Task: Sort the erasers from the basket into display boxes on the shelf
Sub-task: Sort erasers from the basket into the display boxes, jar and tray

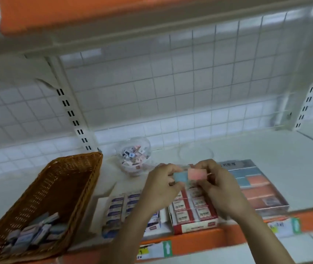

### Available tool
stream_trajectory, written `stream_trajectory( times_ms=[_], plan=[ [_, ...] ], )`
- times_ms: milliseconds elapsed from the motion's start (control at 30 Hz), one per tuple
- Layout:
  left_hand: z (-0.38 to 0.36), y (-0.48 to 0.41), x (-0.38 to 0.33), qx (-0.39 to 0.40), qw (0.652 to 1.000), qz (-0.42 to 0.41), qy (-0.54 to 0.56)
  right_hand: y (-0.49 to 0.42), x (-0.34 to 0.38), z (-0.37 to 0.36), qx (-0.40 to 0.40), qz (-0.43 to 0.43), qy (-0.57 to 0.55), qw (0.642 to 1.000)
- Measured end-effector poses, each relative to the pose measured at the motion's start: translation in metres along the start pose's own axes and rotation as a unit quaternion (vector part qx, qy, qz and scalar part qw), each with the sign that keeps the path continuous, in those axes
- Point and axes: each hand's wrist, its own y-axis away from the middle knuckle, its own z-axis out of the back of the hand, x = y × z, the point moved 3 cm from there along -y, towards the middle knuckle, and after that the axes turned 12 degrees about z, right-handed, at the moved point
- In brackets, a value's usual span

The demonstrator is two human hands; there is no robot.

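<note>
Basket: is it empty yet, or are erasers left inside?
Not empty. The basket holds a small pile of erasers in its near corner; its far end is bare.

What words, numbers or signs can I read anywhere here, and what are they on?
No words read clearly.
White up arrow: green shelf-edge tag.
Red display box: print blurred.
Blue-labelled erasers: blurred.
Clear box lid: dark characters, blurred.
Price tag: blurred.

A white grid back panel stood behind the white shelf, between two slotted cream uprights, under an upper shelf with an orange edge, an orange front strip carried price labels, and soft glare lay on the panel's upper right.
</note>
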Motion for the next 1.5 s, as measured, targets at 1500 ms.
stream_trajectory(
  times_ms=[1500],
  plan=[
    [-0.086, 0.0, -0.055, 0.055, 0.977, -0.073, -0.192, 0.036, -0.054, 0.095, 0.067, 0.004, 0.27, 0.961]
  ],
)
